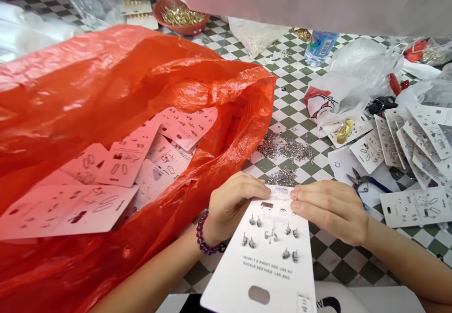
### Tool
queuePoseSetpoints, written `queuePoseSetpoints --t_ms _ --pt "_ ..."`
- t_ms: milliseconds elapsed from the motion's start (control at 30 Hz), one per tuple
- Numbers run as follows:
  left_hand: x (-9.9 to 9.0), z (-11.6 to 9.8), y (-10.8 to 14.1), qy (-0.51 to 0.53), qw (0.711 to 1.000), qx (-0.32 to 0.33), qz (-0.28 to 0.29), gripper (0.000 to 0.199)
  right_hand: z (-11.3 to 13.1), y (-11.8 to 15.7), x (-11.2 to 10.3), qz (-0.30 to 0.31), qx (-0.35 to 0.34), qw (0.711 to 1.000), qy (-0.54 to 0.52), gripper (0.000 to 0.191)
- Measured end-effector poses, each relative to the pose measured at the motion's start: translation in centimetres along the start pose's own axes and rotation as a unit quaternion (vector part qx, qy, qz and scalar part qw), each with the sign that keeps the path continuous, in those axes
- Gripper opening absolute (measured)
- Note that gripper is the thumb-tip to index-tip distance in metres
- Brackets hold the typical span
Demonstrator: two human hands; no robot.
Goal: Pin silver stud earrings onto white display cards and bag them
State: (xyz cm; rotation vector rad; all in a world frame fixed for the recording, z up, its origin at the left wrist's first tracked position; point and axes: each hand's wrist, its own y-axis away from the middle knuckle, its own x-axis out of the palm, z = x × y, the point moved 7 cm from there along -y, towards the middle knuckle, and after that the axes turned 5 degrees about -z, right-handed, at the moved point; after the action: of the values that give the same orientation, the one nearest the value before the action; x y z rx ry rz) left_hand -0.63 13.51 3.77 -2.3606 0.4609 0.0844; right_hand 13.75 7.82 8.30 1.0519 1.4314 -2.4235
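A white earring card [261, 280] is held between my two hands, its printed text upside down and several silver studs showing through it. My left hand [231, 202], with a purple bead bracelet at the wrist, grips the card's far left corner. My right hand [330, 209] has its fingers closed on the far right edge. Just beyond the card lie piles of small silver pieces [296, 150]. To the left, a red plastic bag [169, 84] is open, with several white earring cards [70, 207] inside it.
Pliers [369, 180] and fanned earring cards [369, 150] lie at the right on the checkered tablecloth [291, 101]. Farther back are a water bottle [319, 48], clear plastic bags [365, 61] and a red bowl [185, 29] of gold pieces. A pale sheet [318, 2] hangs across the top.
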Motion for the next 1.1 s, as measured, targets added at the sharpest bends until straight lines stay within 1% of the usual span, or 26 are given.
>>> queuePoseSetpoints --t_ms 133,267,400,500,567,633,700,733,767,833,867,933,1000,1033,1100 --pt "0.1 0.1 -0.3 0.020 1.000 -0.021 0.002 0.005 -0.2 -0.1 0.1 0.027 0.003 1.000 -0.013 0.024" --pt "0.1 0.1 -0.6 0.024 0.998 -0.051 0.017 0.011 -0.3 -0.4 0.3 0.046 0.013 0.999 -0.025 0.028" --pt "0.0 -0.3 -0.5 0.017 0.999 -0.031 0.035 0.008 -0.2 -0.6 0.6 0.049 0.020 0.998 -0.029 0.025" --pt "-0.1 -0.2 -0.1 0.004 1.000 -0.015 0.024 0.004 -0.4 -0.4 0.5 0.061 0.017 0.997 -0.033 0.024" --pt "-0.2 0.2 0.2 0.013 1.000 -0.022 0.011 0.007 -1.3 -0.3 -0.1 0.060 0.046 0.996 -0.048 0.030" --pt "0.0 0.8 0.5 0.044 0.998 -0.042 0.014 0.010 -3.4 -0.2 -0.9 0.058 0.115 0.990 -0.051 0.036" --pt "0.2 1.8 0.8 0.089 0.991 -0.095 0.018 0.013 -5.9 0.2 -1.2 0.084 0.195 0.977 0.003 0.025" --pt "0.2 2.5 1.1 0.110 0.984 -0.140 0.012 0.013 -7.1 0.5 -1.1 0.109 0.220 0.968 0.047 0.019" --pt "0.2 3.3 1.5 0.133 0.972 -0.193 0.000 0.012 -8.1 0.7 -0.8 0.142 0.230 0.959 0.089 0.016" --pt "0.3 4.7 2.2 0.190 0.936 -0.295 -0.030 0.011 -9.6 0.9 0.2 0.184 0.222 0.947 0.141 0.017" --pt "0.5 5.1 2.5 0.228 0.915 -0.331 -0.042 0.011 -10.1 1.0 0.8 0.197 0.222 0.942 0.158 0.019" --pt "1.1 5.2 2.5 0.319 0.871 -0.371 -0.048 0.013 -11.0 1.2 1.9 0.230 0.236 0.927 0.179 0.020" --pt "1.7 4.9 2.1 0.394 0.832 -0.389 -0.046 0.018 -11.2 1.6 2.9 0.268 0.245 0.913 0.186 0.023" --pt "1.9 4.6 1.9 0.421 0.819 -0.387 -0.042 0.021 -11.1 1.7 3.2 0.280 0.244 0.909 0.188 0.027" --pt "2.1 4.1 1.5 0.450 0.808 -0.378 -0.033 0.027 -10.9 2.0 3.1 0.279 0.242 0.908 0.196 0.032"
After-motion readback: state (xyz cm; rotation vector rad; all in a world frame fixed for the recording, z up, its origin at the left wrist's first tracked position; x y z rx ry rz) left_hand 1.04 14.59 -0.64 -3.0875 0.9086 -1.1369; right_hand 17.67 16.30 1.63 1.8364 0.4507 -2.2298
